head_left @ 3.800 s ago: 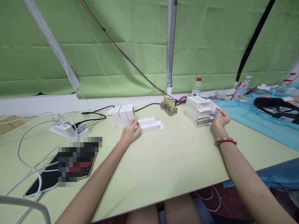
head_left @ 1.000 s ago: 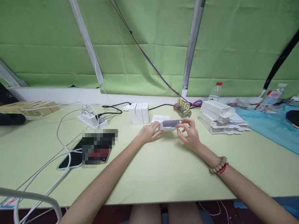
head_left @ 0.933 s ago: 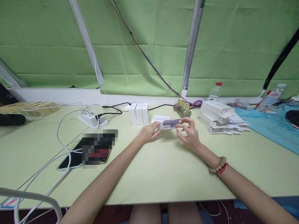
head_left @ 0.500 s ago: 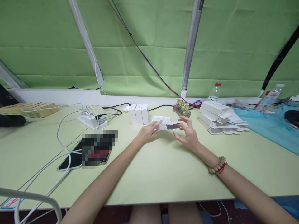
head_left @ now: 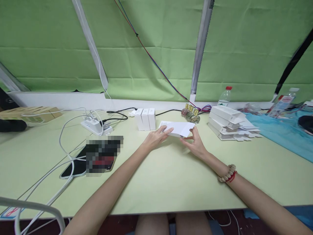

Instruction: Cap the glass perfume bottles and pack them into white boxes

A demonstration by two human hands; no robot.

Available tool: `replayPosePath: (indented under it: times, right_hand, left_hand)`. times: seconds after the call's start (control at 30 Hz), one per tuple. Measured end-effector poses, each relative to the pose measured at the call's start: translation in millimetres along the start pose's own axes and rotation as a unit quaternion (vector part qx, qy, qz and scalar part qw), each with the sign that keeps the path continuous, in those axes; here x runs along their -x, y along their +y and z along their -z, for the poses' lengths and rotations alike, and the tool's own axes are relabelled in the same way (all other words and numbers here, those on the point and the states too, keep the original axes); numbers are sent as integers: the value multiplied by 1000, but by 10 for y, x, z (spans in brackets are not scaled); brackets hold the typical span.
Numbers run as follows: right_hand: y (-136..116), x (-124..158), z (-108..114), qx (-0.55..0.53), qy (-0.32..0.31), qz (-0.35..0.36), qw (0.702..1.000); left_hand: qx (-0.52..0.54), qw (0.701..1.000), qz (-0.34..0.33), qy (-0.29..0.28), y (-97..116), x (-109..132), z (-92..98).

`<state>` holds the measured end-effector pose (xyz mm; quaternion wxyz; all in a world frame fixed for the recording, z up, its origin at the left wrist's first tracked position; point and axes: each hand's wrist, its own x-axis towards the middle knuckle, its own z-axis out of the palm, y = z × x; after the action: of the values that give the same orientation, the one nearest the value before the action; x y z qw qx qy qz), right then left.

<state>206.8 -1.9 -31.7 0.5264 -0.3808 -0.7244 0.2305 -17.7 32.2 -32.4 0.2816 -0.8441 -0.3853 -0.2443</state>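
A small white cardboard box point(head_left: 179, 128) lies on its side just above the table, between my two hands. My left hand point(head_left: 156, 137) is closed on its left end, thumb across the near top edge. At the right end, my right hand point(head_left: 195, 143) pinches the box's end flap between the fingers and thumb. Behind the box stand three upright white boxes point(head_left: 145, 119) side by side. Several small glass bottles with gold caps point(head_left: 190, 114) sit close behind my right hand.
On the right is a pile of unfilled white boxes point(head_left: 230, 124) beside blue plastic sheeting point(head_left: 278, 133). A red-capped water bottle point(head_left: 224, 97) stands behind it. To the left lie phones point(head_left: 78, 166), a power strip point(head_left: 95, 126) with white cables and yellowish cartons point(head_left: 31, 113).
The box has rolled so that a broad blank face now shows instead of its opening and printed side. My right fingers have closed from apart onto its right end.
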Motion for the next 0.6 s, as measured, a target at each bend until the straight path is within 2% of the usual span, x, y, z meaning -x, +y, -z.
replayPosePath:
  times: [0.27,0.6]
  right_hand:
    - [28,18,3,-40,-21,-36,998]
    - [53,13,5,-166,-28,-70,983]
  left_hand:
    - [-15,1000,4,10,-6,10,-29]
    - [-20,999,21,-30,-44,50,-94]
